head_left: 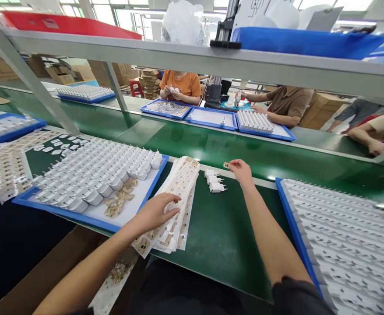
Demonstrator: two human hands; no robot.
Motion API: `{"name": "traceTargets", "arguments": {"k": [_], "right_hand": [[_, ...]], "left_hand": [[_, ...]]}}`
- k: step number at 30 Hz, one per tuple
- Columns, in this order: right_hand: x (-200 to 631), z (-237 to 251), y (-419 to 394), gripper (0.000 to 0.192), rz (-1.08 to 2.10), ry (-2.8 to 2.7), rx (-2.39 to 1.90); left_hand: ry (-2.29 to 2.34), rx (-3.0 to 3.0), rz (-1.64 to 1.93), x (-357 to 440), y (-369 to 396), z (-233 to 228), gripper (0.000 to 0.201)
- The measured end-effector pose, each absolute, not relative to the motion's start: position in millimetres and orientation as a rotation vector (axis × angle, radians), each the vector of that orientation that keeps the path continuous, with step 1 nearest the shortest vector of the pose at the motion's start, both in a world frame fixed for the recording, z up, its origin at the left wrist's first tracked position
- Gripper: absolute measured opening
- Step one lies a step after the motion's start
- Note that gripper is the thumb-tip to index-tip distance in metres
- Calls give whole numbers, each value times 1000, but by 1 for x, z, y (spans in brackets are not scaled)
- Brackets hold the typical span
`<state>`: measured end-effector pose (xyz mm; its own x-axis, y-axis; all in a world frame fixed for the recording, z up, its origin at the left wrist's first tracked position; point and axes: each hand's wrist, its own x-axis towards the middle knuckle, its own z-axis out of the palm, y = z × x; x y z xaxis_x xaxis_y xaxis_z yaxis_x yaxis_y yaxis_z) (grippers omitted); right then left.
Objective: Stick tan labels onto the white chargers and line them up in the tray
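My left hand [159, 212] is over a stack of long sticker sheets [182, 179], fingers apart with nothing between them. Raised to the right, my right hand [242, 172] pinches a small tan sticker [226, 165] between thumb and fingertips. Just below it, several white plug chargers [216, 187] lie in a short row on the green table. Left of the sheets, a blue-rimmed tray [159, 175] bears rows of white chargers [96, 164], with peeled tan sticker scraps [121, 199] by its near edge.
A second blue-rimmed tray [298, 232] full of white chargers stands at the right. A green conveyor belt [208, 144] runs behind the table, with a metal shelf [192, 59] above. Co-workers sit across the belt with more trays [211, 118]. More sticker sheets [12, 170] lie far left.
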<state>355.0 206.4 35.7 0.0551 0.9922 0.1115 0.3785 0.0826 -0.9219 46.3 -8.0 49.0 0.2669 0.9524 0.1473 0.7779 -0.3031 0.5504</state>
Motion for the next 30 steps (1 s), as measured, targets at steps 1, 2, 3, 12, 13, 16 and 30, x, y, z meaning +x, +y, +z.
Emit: {"name": "traceTargets", "arguments": {"k": [1, 2, 3, 12, 13, 16, 30], "right_hand": [[351, 34, 224, 19, 896, -1445, -1467], [347, 32, 239, 21, 921, -1424, -1487], [343, 29, 250, 23, 947, -1407, -1503], [311, 20, 266, 23, 1099, -1478, -1456], [301, 23, 264, 22, 1110, -1517, -1423], [251, 30, 247, 17, 1159, -1695, -1264], [82, 20, 122, 30, 1113, -2412, -502]], "left_hand": [[1602, 2113, 700, 38, -22, 46, 29], [1635, 2055, 744, 29, -35, 43, 29], [1673, 1999, 783, 20, -47, 39, 30], [2007, 1682, 950, -35, -91, 19, 34], [2040, 1706, 999, -36, -86, 16, 32], [2175, 1786, 1190, -40, -68, 2, 25], [2454, 1715, 1211, -31, -52, -18, 17]]}}
